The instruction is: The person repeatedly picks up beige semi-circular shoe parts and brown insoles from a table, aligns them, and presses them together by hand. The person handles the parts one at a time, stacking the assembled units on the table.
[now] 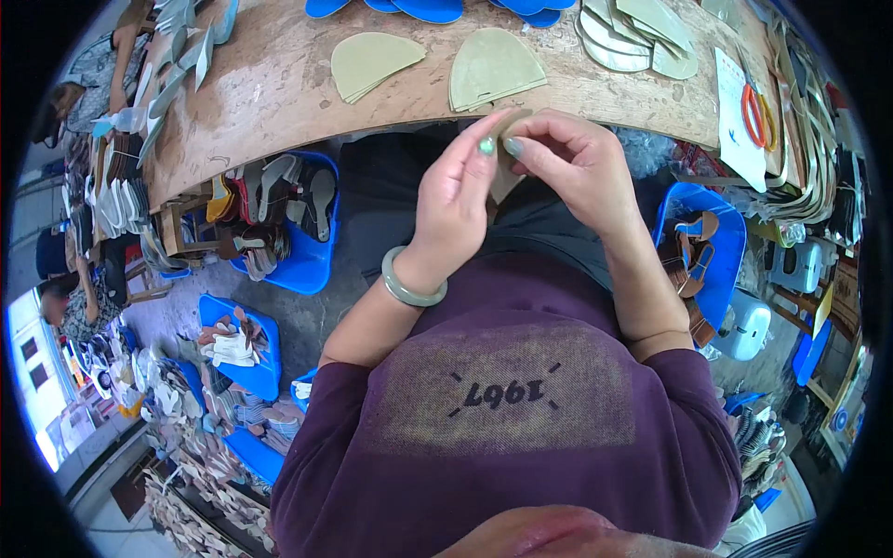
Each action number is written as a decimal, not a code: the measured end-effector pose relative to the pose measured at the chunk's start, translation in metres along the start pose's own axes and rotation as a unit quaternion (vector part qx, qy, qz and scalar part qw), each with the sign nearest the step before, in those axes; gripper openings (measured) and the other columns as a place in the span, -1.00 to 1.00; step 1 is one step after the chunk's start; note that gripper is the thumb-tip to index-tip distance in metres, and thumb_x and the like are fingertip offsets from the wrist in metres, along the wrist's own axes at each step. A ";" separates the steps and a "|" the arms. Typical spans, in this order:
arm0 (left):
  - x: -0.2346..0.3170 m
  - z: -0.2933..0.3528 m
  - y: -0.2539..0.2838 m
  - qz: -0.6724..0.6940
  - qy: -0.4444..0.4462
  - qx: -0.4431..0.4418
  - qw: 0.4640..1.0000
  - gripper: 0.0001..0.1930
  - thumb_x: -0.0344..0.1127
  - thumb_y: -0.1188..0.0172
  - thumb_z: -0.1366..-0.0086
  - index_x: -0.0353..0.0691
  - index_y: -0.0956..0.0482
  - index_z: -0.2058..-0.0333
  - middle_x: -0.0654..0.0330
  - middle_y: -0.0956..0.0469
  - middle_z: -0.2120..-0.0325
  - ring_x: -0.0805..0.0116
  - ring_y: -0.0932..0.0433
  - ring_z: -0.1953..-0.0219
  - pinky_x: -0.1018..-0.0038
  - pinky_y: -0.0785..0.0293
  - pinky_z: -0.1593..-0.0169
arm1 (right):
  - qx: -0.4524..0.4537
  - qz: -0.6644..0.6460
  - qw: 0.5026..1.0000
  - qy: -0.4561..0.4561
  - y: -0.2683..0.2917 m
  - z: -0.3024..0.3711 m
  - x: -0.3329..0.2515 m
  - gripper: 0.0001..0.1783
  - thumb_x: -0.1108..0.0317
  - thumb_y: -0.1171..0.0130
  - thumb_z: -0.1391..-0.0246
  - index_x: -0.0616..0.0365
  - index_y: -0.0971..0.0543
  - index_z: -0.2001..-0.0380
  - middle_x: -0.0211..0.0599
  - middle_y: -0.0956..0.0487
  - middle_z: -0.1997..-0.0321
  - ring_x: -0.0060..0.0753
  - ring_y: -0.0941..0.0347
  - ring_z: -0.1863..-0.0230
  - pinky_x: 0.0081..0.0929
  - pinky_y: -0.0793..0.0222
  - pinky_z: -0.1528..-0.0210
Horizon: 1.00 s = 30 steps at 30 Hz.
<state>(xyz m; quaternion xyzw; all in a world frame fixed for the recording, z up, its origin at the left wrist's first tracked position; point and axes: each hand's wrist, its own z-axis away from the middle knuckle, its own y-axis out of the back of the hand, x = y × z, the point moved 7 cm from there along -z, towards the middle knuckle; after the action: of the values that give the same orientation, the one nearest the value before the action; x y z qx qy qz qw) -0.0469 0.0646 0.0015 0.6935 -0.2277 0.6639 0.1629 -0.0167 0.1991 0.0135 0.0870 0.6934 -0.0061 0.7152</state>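
Observation:
Just past the near edge of the table, my left hand (448,200) grips a thin beige piece (503,182) between thumb and fingers. The thumb and bent fingers of my right hand (588,175) pinch the upper edge of the same piece. Much of it is hidden by the fingers, so its full outline does not show. On the wooden table (279,107) ahead lie two small stacks of beige half-round pieces: a fanned stack (372,63) to the left and a neater stack (493,67) directly beyond my hands.
Blue cut pieces (423,8) lie at the far edge, with pale stacked pieces (609,45) to their right. Scissors (752,116) rest on a white sheet (730,153). Blue bins with shoe parts flank me, one left (321,251) and one right (730,237). Other people are at far left.

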 end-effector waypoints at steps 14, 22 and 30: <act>0.030 0.008 -0.024 -0.342 -0.242 -0.049 0.907 -0.43 -0.63 0.10 -0.21 -0.55 -0.11 -0.24 -0.34 -0.22 -0.20 -0.20 -0.34 -0.19 0.20 -0.37 -0.18 | -0.028 0.044 0.998 -0.041 0.000 0.009 -0.010 -0.85 0.47 -0.10 -0.18 0.33 -0.61 0.32 -0.41 -0.60 0.48 -0.67 -0.49 0.45 -0.64 -0.45 0.37; 0.029 0.008 -0.024 -0.230 -0.110 -0.075 0.964 -0.48 -0.56 0.19 -0.33 -0.45 -0.12 -0.27 -0.19 -0.32 -0.17 0.06 -0.43 -0.16 0.35 -0.39 -0.15 | -0.018 -0.048 0.999 -0.009 0.002 0.009 -0.008 -0.88 0.45 -0.12 -0.06 0.25 -0.52 0.52 -0.39 -0.53 0.64 -0.66 -0.45 0.61 -0.59 -0.35 0.55; 0.006 0.002 -0.015 0.055 0.025 -0.036 0.998 -0.64 -0.26 0.18 -0.50 -0.38 -0.40 -0.09 0.20 -0.52 0.09 0.53 -0.47 0.07 0.57 -0.39 -0.03 | 0.004 0.087 0.987 0.134 0.002 0.010 -0.030 -0.95 0.49 -0.20 0.08 0.24 -0.54 0.48 -0.41 -0.50 0.54 -0.64 -0.40 0.52 -0.64 -0.34 0.43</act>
<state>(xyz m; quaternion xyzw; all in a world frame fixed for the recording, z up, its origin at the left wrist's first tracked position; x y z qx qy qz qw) -0.0370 0.0760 0.0087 0.6567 -0.2852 0.6803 0.1570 -0.0074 0.1966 0.0442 0.1504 0.7726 0.0652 0.6133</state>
